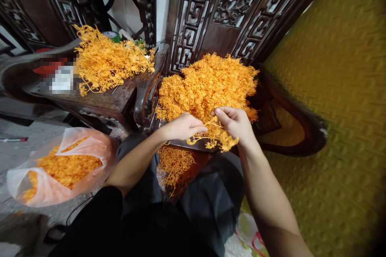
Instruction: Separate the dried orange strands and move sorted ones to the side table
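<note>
Far left, low: clear plastic bag (pixel 63 168) on the floor, mouth open, part-filled with orange strands. Above it, dark carved wooden table (pixel 117 98) carrying a loose heap of orange fungus strands (pixel 105 60), thin, curly, tangled.

Centre: left hand (pixel 183 127), fingers curled together, thumb and fingertips pinching a few thin strands drawn out from the clump (pixel 221 138) beside it. Hand nearly closed, knuckles up.

Just right: right hand (pixel 237 122), fingers bent, gripping that same small clump of orange strands; tuft hangs below the palm, frilly ends splayed out. The two hands sit close, joined by the stretched strands between them.

Behind both hands: big mound of the same orange strands (pixel 208 84) piled on the seat of a dark carved wooden chair (pixel 289 128), reaching up toward the fretwork back. Mound is dense, bright orange-yellow, wiry.

Below the hands: a smaller scatter of strands (pixel 173 164) lies low, between the person's dark-clothed knees.

Right: yellow textured wall (pixel 337 88), blurred.
</note>
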Demonstrator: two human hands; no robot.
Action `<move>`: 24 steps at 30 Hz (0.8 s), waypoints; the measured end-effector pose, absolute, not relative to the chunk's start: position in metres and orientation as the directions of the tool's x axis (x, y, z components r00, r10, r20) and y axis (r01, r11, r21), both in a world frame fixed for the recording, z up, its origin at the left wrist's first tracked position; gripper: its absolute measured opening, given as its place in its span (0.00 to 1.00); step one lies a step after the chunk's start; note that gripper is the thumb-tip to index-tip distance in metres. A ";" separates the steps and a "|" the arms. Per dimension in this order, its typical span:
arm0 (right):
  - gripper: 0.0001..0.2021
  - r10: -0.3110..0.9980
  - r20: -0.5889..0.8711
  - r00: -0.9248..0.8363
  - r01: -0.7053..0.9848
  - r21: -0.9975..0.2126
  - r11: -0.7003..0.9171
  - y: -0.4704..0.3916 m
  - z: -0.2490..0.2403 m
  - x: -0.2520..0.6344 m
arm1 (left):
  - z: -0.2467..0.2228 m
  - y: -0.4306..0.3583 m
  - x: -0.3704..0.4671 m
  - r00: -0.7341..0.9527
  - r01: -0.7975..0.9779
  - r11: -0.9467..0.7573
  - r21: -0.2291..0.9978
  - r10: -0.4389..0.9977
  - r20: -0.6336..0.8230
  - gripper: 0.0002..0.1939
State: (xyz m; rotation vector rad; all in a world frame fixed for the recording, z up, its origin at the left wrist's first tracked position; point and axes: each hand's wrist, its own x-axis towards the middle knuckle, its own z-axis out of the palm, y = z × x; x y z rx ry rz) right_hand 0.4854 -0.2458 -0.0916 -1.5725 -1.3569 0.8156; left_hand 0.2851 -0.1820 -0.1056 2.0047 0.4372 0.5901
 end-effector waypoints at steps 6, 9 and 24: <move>0.21 0.684 0.182 0.706 0.240 -0.971 0.011 -0.229 -0.110 0.561 | -0.094 -0.169 0.254 0.854 0.079 -0.421 0.904 0.497 0.157 0.19; 0.22 0.729 0.129 0.672 0.118 -0.991 0.067 -0.237 -0.112 0.574 | -0.092 -0.158 0.242 0.791 0.119 -0.382 0.917 0.595 0.145 0.17; 0.31 0.948 -0.313 -0.057 -0.504 -0.810 -0.298 -0.251 -0.114 0.459 | -0.106 -0.151 0.255 0.755 0.089 -0.598 0.797 0.563 0.337 0.16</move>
